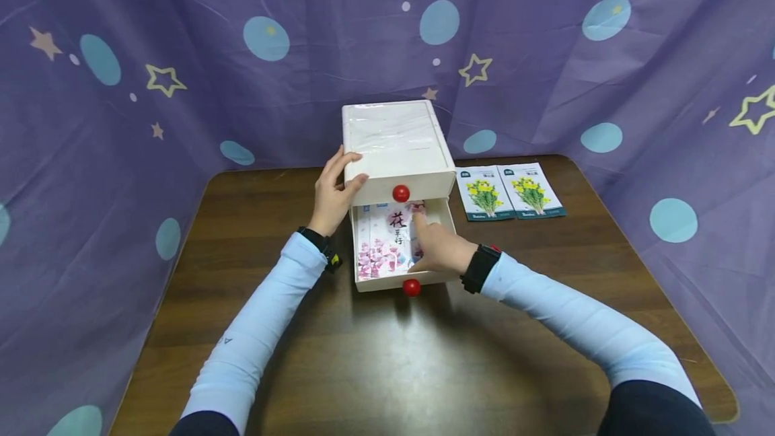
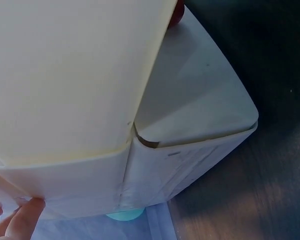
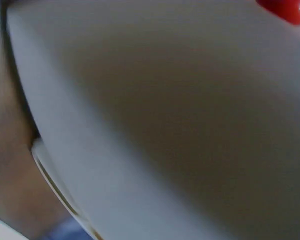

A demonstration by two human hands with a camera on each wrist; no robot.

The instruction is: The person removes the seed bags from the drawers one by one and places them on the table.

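A white two-drawer box [image 1: 396,140] stands at the back of the table, its lower drawer [image 1: 387,283] pulled out. My left hand [image 1: 331,197] rests on the box's left front corner, thumb and forefinger over the top; its fingertips [image 2: 27,215] touch the box in the left wrist view. My right hand [image 1: 445,247] reaches into the drawer over flat packets [image 1: 384,237] printed with pink blossoms and dark characters. Its forefinger and thumb are spread apart across the packets' right side; the other fingers are hidden. In the right wrist view the blurred drawer front [image 3: 140,125] fills most of the frame.
Two seed packets [image 1: 486,194] with yellow flowers lie side by side on the wooden table [image 1: 387,362], right of the box. Red round knobs [image 1: 412,287] stick out from both drawer fronts. A purple patterned curtain [image 1: 339,32] hangs close behind.
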